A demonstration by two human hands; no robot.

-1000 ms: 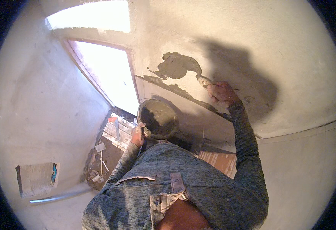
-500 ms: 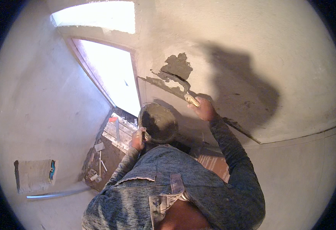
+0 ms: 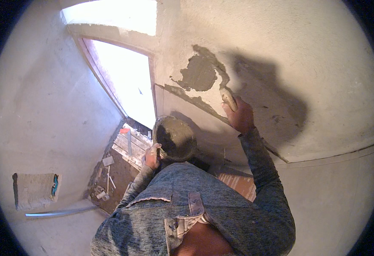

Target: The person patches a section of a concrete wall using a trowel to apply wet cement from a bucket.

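My right hand [image 3: 240,114] grips the pale handle of a mortar-smeared trowel [image 3: 228,97]; its blade reaches up along the right edge of a dark, ragged mortar patch [image 3: 197,72] on the plastered wall [image 3: 293,30]. Below that patch a long band of mortar [image 3: 189,97] runs diagonally across the wall. My left hand [image 3: 152,157] is closed on the near left rim of a round bucket [image 3: 176,138], which has grey mortar inside and sits just above my torso. My shadow falls on the wall to the right.
A bright doorway [image 3: 123,81] stands at upper left, with pale boards [image 3: 127,149] and scattered offcuts [image 3: 108,183] on the floor below it. A left wall [image 3: 42,111] has a recessed patch [image 3: 35,190] and a metal strip [image 3: 59,213]. A brown striped panel [image 3: 236,183] lies behind my right arm.
My right hand and trowel came down and left, then moved back up to the patch, whose outline has changed. My left hand and bucket sit slightly lower in view.
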